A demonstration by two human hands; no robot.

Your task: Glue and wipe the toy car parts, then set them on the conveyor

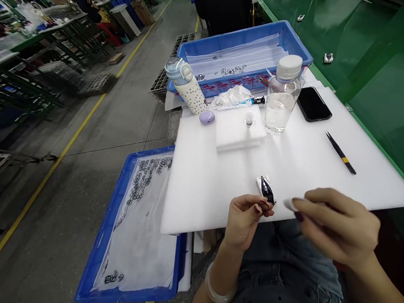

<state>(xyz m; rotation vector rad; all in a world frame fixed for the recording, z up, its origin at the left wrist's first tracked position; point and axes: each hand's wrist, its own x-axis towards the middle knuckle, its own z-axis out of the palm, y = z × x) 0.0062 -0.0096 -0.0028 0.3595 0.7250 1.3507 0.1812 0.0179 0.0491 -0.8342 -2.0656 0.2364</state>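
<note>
My left hand (246, 218) pinches a small dark ring (264, 205) near the front edge of the white foam board (196, 182). Just beyond those fingertips, a white and black toy car (265, 189) lies on the board. To the right, my right hand (337, 219) is blurred by motion, its fingers closed on a small whitish piece (291, 204) whose shape is unclear. A white foam block (234, 128) with a small clear round item (249, 119) on it sits farther back.
Black tweezers (341, 153) and a phone (314, 104) lie right. A clear bottle (281, 100), a dotted flask (189, 90) and a purple case (207, 117) stand behind. Blue trays (127, 297) (237, 35) hold dark rings. A green surface (365, 75) bears toy cars; a person sits ahead.
</note>
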